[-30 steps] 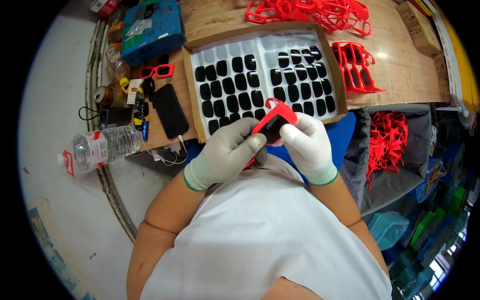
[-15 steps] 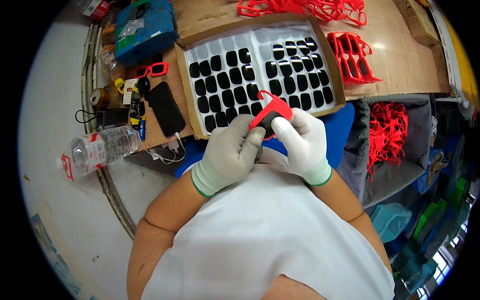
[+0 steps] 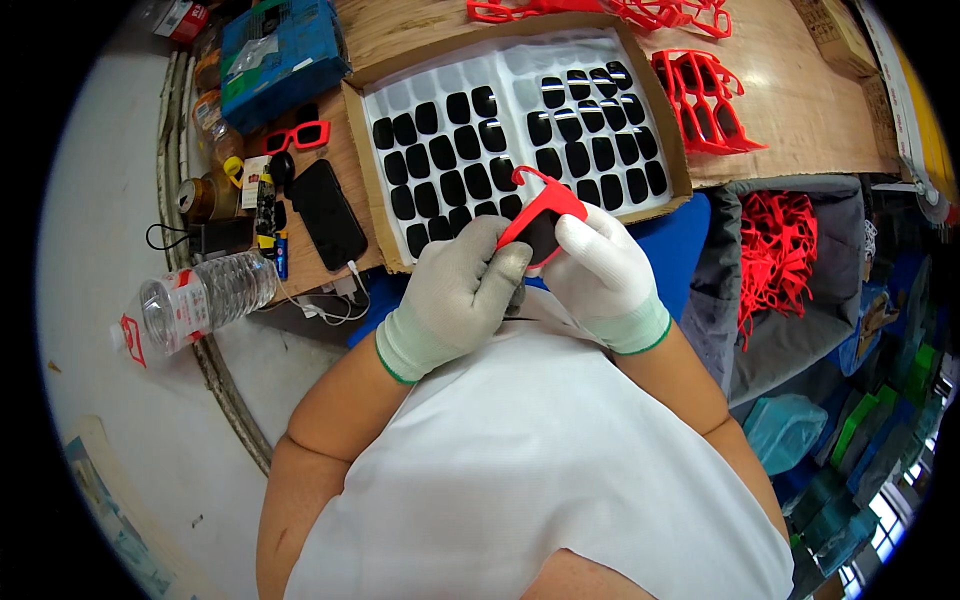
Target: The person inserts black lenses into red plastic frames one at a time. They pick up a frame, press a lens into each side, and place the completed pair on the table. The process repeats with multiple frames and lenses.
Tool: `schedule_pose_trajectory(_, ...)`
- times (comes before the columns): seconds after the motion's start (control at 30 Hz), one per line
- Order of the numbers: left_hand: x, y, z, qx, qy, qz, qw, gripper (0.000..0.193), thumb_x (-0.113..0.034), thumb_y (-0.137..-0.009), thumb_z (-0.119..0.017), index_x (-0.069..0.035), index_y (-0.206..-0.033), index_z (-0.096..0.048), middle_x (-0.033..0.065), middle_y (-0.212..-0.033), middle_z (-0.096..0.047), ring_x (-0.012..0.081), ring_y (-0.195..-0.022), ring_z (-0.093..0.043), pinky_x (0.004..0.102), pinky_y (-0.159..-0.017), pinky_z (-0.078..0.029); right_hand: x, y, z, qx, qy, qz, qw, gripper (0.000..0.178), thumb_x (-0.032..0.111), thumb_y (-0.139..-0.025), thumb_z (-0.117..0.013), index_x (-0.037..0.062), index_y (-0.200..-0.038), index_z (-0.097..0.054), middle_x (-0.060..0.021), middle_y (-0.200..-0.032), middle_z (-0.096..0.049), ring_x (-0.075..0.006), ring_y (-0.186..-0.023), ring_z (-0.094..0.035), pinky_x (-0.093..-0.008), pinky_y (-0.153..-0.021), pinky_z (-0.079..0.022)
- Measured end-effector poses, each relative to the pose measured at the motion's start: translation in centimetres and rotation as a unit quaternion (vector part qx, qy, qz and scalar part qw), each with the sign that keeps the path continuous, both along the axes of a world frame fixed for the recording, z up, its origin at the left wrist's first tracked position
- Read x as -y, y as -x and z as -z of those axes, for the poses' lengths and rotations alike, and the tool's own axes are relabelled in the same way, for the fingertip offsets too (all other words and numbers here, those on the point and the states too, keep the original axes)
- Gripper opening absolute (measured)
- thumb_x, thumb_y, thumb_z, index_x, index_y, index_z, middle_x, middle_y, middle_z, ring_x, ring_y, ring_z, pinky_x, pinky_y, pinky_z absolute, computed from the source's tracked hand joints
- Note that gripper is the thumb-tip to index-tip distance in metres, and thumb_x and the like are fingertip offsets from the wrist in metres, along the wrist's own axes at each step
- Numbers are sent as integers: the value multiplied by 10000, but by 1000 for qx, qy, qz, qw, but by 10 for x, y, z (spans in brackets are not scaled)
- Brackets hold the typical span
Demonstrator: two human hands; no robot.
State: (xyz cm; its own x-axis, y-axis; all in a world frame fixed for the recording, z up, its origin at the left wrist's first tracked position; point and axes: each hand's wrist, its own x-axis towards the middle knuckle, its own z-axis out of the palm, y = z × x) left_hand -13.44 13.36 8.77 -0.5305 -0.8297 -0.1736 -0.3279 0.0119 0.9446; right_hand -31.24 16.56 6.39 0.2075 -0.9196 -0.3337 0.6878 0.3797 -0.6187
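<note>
Both my hands wear pale knit gloves with green-edged cuffs, and between them is a red sunglasses frame with a dark lens in it. My left hand pinches one end of the frame between thumb and fingers; its glove is greyed and its thumb tip stained. At the other end, my right hand grips the frame, its thumb beside the lens and its fingers mostly hidden behind. One temple arm curves up toward the carton. Just beyond my hands lies a shallow carton with rows of dark lenses on white lining.
Red frames with dark lenses are stacked right of the carton; a grey-lined bin below holds tangled red frames. On the left are a phone, red sunglasses, a blue box and a large clear bottle.
My right thumb has moved off the front of the lens to its edge, so more of the lens shows. The whole view has shifted slightly. Both hands still hold the frame.
</note>
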Motion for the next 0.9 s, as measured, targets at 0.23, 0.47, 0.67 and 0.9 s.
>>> schedule_pose_trajectory(0.23,6,-8,-2,0,-66,25,998,305,-273,-1048,-486,19,-1092,-560,73,-695,-628,139,-612,-624,294,-606,-519,2,-1,0,-88,-47,2,995,328,258,-958,-646,-31,-1112,-657,-39,-920,-654,-94,-798,-554,-256,-756,-464)
schedule_pose_trajectory(0.47,9,-12,-13,-30,-161,66,984,297,-205,-1032,-450,26,-1208,-511,67,-843,-628,119,-736,-606,290,-691,-518,0,-2,-9,-106,-40,30,993,273,205,-960,-650,-31,-1095,-672,-37,-872,-649,-75,-742,-543,-235,-681,-458)
schedule_pose_trajectory(0.67,8,-17,-9,-33,-134,73,988,288,-204,-1037,-447,31,-1188,-520,62,-836,-623,118,-721,-606,291,-663,-512,-3,0,-12,-121,-29,11,992,255,192,-969,-629,-34,-1080,-674,-44,-858,-654,-84,-746,-556,-245,-695,-468)
schedule_pose_trajectory(0.9,3,-13,-11,2,-67,42,997,276,-215,-1040,-448,32,-1110,-548,52,-675,-601,114,-586,-586,283,-578,-493,-6,2,-13,-121,-14,-11,992,256,178,-969,-615,-39,-1093,-671,-44,-891,-663,-87,-798,-575,-251,-749,-480)
